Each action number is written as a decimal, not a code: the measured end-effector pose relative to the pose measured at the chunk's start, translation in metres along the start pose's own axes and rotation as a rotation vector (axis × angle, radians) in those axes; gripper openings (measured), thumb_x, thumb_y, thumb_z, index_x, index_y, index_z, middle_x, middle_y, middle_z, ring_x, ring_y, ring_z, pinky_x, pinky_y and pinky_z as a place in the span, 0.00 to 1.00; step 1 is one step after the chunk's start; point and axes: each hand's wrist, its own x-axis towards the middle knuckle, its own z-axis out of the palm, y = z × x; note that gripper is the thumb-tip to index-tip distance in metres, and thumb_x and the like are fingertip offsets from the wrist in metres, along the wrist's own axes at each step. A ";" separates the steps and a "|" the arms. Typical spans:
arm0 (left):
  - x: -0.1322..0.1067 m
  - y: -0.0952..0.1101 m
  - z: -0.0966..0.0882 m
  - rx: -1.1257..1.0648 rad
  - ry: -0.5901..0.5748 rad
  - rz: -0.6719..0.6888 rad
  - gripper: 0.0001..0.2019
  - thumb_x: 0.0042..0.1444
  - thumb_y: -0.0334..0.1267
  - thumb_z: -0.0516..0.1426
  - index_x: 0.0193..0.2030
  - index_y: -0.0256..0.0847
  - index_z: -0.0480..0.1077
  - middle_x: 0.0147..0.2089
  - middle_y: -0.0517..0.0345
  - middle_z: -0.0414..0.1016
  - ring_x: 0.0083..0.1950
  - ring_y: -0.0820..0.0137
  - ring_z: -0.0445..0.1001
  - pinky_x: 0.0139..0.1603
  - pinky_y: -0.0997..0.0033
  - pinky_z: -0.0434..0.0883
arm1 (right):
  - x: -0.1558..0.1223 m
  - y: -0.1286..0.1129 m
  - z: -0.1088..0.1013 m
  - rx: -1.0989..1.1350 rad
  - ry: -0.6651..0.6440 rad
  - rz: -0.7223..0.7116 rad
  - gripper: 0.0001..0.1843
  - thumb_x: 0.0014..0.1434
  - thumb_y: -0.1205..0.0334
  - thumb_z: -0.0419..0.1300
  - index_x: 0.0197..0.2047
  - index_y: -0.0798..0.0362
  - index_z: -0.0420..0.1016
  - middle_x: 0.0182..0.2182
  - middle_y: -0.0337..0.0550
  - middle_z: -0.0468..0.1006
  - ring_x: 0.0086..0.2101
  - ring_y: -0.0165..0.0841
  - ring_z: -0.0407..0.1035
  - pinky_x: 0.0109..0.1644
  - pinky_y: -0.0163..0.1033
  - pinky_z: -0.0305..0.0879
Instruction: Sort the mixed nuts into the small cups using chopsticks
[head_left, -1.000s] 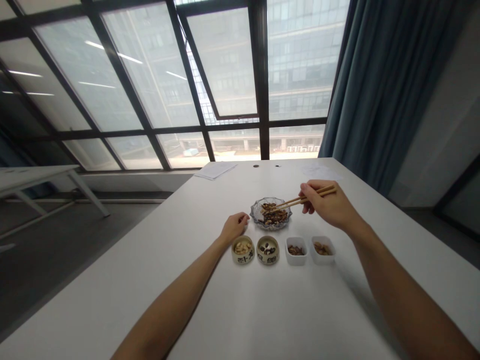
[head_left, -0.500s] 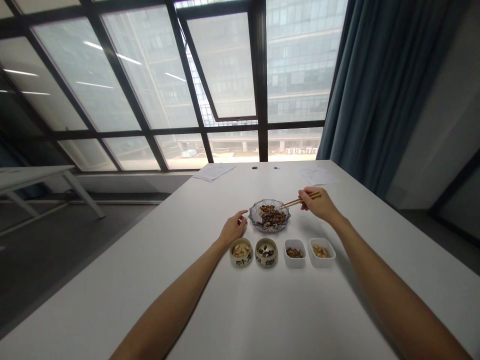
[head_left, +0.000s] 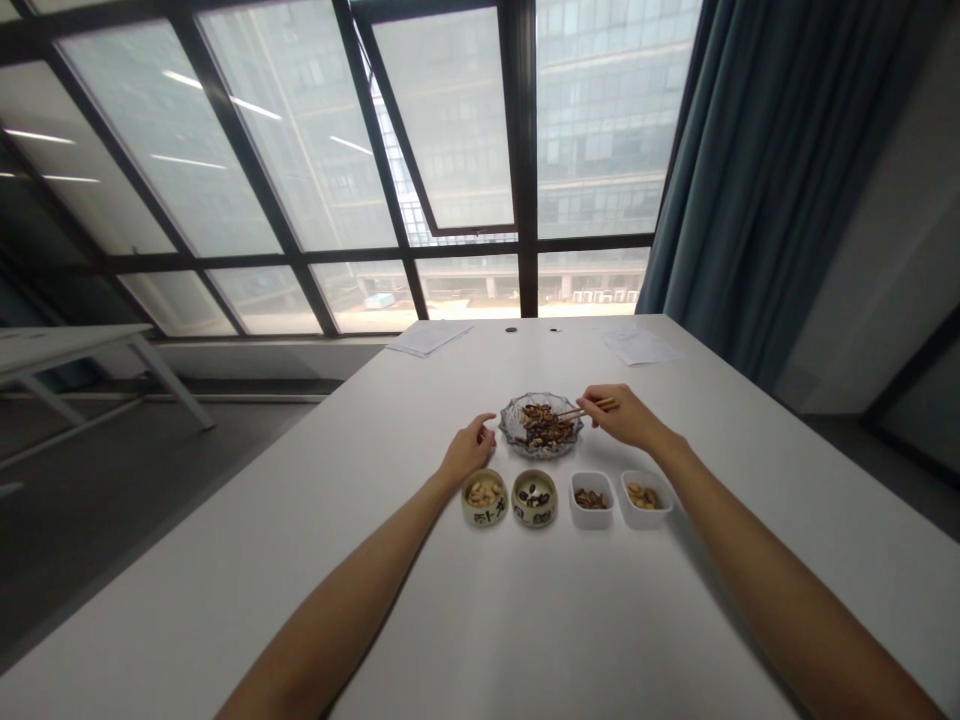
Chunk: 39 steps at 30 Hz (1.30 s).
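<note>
My right hand (head_left: 611, 411) is closed around a pair of wooden chopsticks (head_left: 574, 412). Their tips reach in among brown dried pieces (head_left: 546, 432), too small to name surely, heaped in a clear scalloped glass dish (head_left: 512, 447). Just left of the dish, my left hand (head_left: 469, 446) rests on the table, holding nothing, its index finger stretched toward the rim and the others loosely bent. Nearer me stand two round cream bowls with dark lettering: one (head_left: 484, 515) holds pale pieces, the other (head_left: 534, 515) dark seeds. To their right are two white square tubs, one (head_left: 592, 517) with brown pieces, one (head_left: 647, 515) with tan slices.
Everything stands on a long white table (head_left: 480, 620). Papers (head_left: 429, 338) lie at its far left, and more sheets (head_left: 641, 346) at the far right. Beyond are windows and a blue curtain (head_left: 757, 200). Another white table (head_left: 75, 345) is at the left.
My right hand has moved left and slightly down, pushing the chopstick tips deeper over the heap in the glass dish. My left hand stays beside the dish; the view has shifted slightly.
</note>
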 end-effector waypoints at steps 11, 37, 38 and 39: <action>-0.002 0.005 -0.001 0.004 -0.018 -0.012 0.22 0.66 0.42 0.51 0.64 0.39 0.70 0.34 0.58 0.80 0.35 0.68 0.77 0.41 0.69 0.71 | 0.001 -0.004 -0.001 -0.020 -0.049 -0.132 0.17 0.69 0.55 0.57 0.31 0.54 0.76 0.25 0.42 0.77 0.28 0.33 0.69 0.36 0.38 0.60; -0.001 0.004 -0.002 0.035 -0.034 -0.029 0.22 0.65 0.43 0.51 0.60 0.39 0.74 0.32 0.59 0.80 0.33 0.67 0.75 0.39 0.69 0.69 | -0.003 -0.018 -0.018 0.118 0.159 -0.055 0.28 0.70 0.43 0.54 0.23 0.51 0.69 0.18 0.36 0.65 0.22 0.31 0.58 0.27 0.38 0.53; -0.001 0.005 -0.002 0.036 -0.034 -0.030 0.22 0.65 0.43 0.51 0.60 0.39 0.74 0.32 0.59 0.80 0.33 0.67 0.75 0.39 0.69 0.70 | -0.004 -0.023 -0.025 0.139 0.181 -0.043 0.28 0.70 0.42 0.54 0.24 0.52 0.71 0.18 0.37 0.66 0.22 0.31 0.60 0.27 0.38 0.54; -0.001 0.005 -0.002 0.037 -0.035 -0.031 0.22 0.64 0.43 0.51 0.60 0.39 0.75 0.32 0.59 0.80 0.33 0.67 0.75 0.39 0.69 0.70 | -0.006 -0.029 -0.032 0.149 0.207 -0.038 0.29 0.70 0.42 0.54 0.25 0.52 0.73 0.18 0.37 0.67 0.21 0.31 0.60 0.26 0.39 0.55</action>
